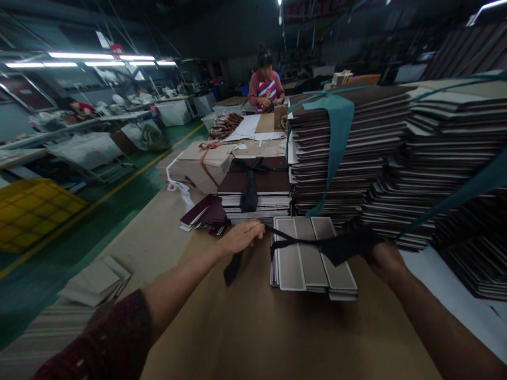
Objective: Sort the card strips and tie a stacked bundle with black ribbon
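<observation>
Holding a black strip (343, 248) across a panel stack (312, 266) on the worktop (253, 322) — pinching with left hand (244, 235) at the stack's ten o'clock, gripping with right hand (386, 259) at three.

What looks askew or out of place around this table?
The small maroon pieces lie loose and fanned, unlike the black-tied board stack just right of them. At lower left, several beige boards are skewed across one another, which looks untidy. No spill or obvious damage shows.
</observation>
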{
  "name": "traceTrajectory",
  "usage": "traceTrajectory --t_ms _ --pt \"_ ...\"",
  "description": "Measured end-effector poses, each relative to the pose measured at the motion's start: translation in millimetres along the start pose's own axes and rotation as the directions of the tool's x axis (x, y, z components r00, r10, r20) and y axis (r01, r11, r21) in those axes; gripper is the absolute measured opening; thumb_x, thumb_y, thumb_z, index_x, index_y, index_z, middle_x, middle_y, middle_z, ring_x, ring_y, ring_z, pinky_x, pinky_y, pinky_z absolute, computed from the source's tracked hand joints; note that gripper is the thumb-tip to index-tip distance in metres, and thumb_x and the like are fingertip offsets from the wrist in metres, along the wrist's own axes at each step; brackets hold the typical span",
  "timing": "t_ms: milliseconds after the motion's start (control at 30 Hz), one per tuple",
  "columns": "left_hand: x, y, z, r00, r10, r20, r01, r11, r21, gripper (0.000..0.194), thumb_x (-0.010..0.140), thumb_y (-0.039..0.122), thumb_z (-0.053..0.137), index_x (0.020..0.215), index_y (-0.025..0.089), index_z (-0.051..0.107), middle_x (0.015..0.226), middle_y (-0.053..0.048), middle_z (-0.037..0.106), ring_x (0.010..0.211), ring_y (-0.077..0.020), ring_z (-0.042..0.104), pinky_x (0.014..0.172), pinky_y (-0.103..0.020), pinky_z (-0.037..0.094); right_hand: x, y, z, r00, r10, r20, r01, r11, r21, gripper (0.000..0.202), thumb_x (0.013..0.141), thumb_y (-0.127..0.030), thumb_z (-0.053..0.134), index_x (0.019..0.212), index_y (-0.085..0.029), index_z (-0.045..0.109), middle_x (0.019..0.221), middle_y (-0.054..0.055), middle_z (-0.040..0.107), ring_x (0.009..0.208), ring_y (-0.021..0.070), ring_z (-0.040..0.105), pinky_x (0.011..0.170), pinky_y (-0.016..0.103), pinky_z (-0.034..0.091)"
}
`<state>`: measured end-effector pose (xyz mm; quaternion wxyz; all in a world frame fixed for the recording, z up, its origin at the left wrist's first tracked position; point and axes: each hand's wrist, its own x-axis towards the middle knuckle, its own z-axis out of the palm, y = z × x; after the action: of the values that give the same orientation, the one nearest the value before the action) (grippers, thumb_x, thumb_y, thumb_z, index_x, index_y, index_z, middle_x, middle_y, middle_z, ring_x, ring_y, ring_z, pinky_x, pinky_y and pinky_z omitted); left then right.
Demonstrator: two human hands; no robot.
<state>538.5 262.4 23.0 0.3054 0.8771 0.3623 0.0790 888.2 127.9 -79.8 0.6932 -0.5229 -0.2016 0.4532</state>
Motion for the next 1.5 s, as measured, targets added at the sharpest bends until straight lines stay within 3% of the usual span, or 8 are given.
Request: traceTrajectory --t_ms 67,167,233,300,400,500,800,1500 --pt "10 19 11.9 0.992 -0.047 -0.119 0.008 0.951 -0.308 0.049 0.098 0.053 0.028 0.081 0.016 0.055 0.107 -0.010 0.064 0.086 -0.0140 0.063 0.080 -0.026 0.052 -2 -6 15 0.995 0.094 -0.012 -0.091 0.983 0.158 0.012 0.076 -0.021 0.057 0.083 -0.019 0.068 0.079 0.003 0.071 0.071 0.0154 0.068 0.066 0.026 0.060" --pt "29 50 38.2 0.943 -0.254 -0.213 -0.079 0.449 -0.890 0.041 0.085 0.054 0.061 0.076 0.016 0.051 0.109 -0.011 0.065 0.099 -0.0184 0.064 0.084 -0.027 0.054 -7 -18 36 0.982 0.189 -0.021 -0.152 0.846 0.511 0.017 0.080 -0.018 0.045 0.076 -0.018 0.062 0.069 0.001 0.064 0.064 0.0128 0.065 0.066 0.029 0.061" --pt "40 65 54.6 0.930 -0.328 -0.166 -0.117 0.163 -0.980 0.039 0.084 0.053 0.065 0.080 0.017 0.049 0.087 -0.006 0.065 0.080 -0.0158 0.065 0.073 -0.028 0.055 -9 -23 43 0.987 0.154 0.056 -0.153 0.747 0.647 0.015 0.077 -0.016 0.042 0.068 -0.018 0.055 0.056 -0.002 0.051 0.046 0.0086 0.052 0.051 0.022 0.053" --pt "50 73 65.0 0.914 -0.373 -0.158 -0.136 0.085 -0.987 0.038 0.089 0.052 0.060 0.079 0.019 0.045 0.063 0.003 0.051 0.052 -0.0085 0.050 0.057 -0.022 0.050 -7 -24 44 0.983 0.099 0.158 -0.181 0.707 0.684 0.012 0.074 -0.014 0.044 0.063 -0.018 0.049 0.050 -0.005 0.040 0.037 0.0055 0.037 0.039 0.017 0.040" --pt "60 74 68.5 0.904 -0.407 -0.135 -0.077 0.157 -0.985 0.042 0.092 0.053 0.055 0.073 0.019 0.039 0.051 0.009 0.028 0.039 -0.0049 0.023 0.040 -0.015 0.031 0 -20 40 0.975 0.124 0.186 -0.217 0.728 0.650 0.014 0.072 -0.012 0.047 0.061 -0.019 0.044 0.046 -0.008 0.032 0.033 0.0054 0.028 0.033 0.017 0.028" --pt "62 70 64.2 0.919 -0.386 -0.087 0.020 0.266 -0.964 0.040 0.094 0.049 0.053 0.071 0.020 0.038 0.049 0.009 0.025 0.038 -0.0054 0.020 0.036 -0.015 0.022 6 -16 38 0.974 0.181 0.133 -0.225 0.764 0.604 0.018 0.075 -0.012 0.045 0.059 -0.020 0.041 0.044 -0.008 0.028 0.032 0.0071 0.025 0.032 0.018 0.025" --pt "55 63 60.2 0.912 -0.403 -0.082 0.058 0.323 -0.945 0.047 0.084 0.056 0.064 0.070 0.020 0.036 0.048 0.010 0.028 0.036 -0.0045 0.022 0.035 -0.016 0.025 7 -6 31 0.985 0.170 -0.003 -0.154 0.897 0.414 0.022 0.082 -0.023 0.048 0.062 -0.022 0.040 0.046 -0.009 0.023 0.035 0.0077 0.020 0.033 0.017 0.024" --pt "43 56 48.2 0.916 -0.379 -0.129 0.024 0.374 -0.927 0.053 0.073 0.059 0.071 0.068 0.021 0.034 0.048 0.010 0.031 0.037 -0.0046 0.024 0.036 -0.018 0.028 9 4 27 0.969 0.231 -0.091 -0.183 0.914 0.363 0.019 0.081 -0.017 0.039 0.063 -0.022 0.038 0.044 -0.008 0.024 0.034 0.0082 0.019 0.032 0.017 0.021"
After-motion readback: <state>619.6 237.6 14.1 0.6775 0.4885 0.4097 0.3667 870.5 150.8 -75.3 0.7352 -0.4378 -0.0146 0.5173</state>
